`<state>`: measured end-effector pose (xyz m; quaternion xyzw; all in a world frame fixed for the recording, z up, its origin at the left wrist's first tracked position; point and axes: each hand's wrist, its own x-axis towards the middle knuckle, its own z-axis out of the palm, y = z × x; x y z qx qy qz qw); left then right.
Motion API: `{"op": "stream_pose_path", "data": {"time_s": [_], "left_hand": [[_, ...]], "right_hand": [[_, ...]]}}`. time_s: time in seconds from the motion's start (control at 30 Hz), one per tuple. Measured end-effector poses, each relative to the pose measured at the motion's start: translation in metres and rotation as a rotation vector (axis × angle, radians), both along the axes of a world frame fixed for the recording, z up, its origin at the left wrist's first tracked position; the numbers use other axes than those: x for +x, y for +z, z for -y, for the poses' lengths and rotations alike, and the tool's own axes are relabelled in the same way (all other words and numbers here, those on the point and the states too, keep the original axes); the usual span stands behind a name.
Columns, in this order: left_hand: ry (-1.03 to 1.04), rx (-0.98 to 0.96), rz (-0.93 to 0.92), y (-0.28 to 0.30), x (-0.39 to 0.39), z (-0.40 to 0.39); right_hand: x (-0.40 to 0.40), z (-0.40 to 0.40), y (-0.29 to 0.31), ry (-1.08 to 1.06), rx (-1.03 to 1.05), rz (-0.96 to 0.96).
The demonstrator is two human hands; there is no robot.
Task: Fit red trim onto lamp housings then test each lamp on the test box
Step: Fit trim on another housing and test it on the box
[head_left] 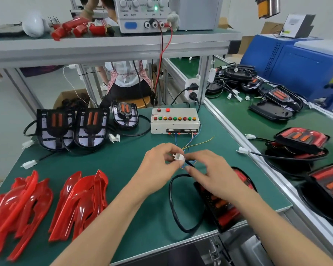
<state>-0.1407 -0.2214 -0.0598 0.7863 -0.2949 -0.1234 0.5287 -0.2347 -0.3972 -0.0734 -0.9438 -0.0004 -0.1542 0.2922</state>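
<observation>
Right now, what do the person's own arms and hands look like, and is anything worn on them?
Both forearms are bare as far as the picture shows: no sleeves in view. The left hand and the right hand wear no gloves, and no rings, watch or wrist strap are visible. No markings show.

Bare green tabletop (135,150) lies open in front of the test box (175,120), between it and the near edge. Left of that gap, three lamp housings (73,129) and two piles of red trim (46,208) crowd the surface. Thin wires (192,143) hang from the box's front, and a black cable loop (175,204) lies nearer.
</observation>
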Motion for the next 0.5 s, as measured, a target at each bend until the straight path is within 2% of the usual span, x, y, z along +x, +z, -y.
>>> {"op": "stream_pose_path", "data": {"time_s": [0.17, 0.27, 0.37, 0.5], "left_hand": [[-0.055, -0.11, -0.073, 0.0, 0.003, 0.0], [0.017, -0.165, -0.12, -0.002, 0.018, 0.009], [0.043, -0.017, 0.022, -0.007, 0.034, 0.031], [-0.156, 0.135, 0.197, -0.006, 0.045, 0.067]], "right_hand": [[0.015, 0.0, -0.007, 0.027, 0.068, 0.001], [0.015, 0.01, -0.007, 0.032, 0.09, 0.008], [0.014, 0.027, -0.004, 0.031, 0.208, -0.061], [0.011, 0.048, -0.011, -0.022, 0.428, -0.024]]}}
